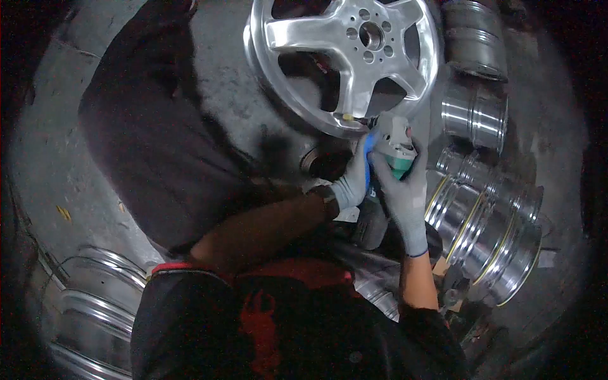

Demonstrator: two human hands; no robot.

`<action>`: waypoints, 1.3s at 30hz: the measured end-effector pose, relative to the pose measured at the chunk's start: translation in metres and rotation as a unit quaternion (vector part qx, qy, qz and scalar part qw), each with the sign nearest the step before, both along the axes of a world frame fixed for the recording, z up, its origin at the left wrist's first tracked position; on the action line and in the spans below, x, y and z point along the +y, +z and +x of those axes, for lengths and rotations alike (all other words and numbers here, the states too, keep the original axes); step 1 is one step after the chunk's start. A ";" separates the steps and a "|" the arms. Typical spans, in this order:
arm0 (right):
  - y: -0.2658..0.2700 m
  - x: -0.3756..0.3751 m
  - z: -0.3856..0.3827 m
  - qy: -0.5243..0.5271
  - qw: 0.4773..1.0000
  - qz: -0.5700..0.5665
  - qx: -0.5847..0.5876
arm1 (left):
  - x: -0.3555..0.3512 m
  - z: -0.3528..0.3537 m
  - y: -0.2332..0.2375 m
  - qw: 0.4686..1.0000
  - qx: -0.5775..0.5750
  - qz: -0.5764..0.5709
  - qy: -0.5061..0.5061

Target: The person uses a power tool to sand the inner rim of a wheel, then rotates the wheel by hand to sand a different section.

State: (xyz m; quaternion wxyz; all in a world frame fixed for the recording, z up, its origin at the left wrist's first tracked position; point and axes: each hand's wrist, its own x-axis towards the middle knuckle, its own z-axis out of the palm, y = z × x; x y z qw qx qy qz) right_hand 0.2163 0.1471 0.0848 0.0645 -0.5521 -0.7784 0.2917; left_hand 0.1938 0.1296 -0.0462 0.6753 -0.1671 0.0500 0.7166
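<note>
A power tool (397,147) with a grey head, a green band and a dark body is gripped between both gloved hands. My left hand (356,180), in a grey glove with blue on it, is closed on the tool's left side. Wrapped round its right side is my right hand (405,193), also in a grey glove. The tool's thin tip is at the lower edge of a shiny spoked wheel (356,88); whether they touch cannot be made out. Parts of the fingers are hidden behind the tool.
Shiny wheel rims (475,117) lie along the right, with more banded rims (484,231) below them. Other rims (98,316) are at the lower left. Dark clothing (158,126) fills much of the left side above the grey floor (234,63).
</note>
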 end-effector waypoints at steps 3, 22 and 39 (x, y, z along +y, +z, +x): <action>0.005 -0.005 0.008 -0.009 1.000 0.012 0.014 | -0.002 0.012 0.005 1.000 -0.018 -0.007 0.011; 0.012 -0.004 0.015 -0.017 0.999 0.003 0.042 | -0.006 0.013 0.008 0.999 -0.007 0.043 -0.008; -0.025 -0.007 0.107 0.101 0.978 -0.017 0.179 | -0.027 -0.036 0.042 0.853 0.478 0.169 -0.125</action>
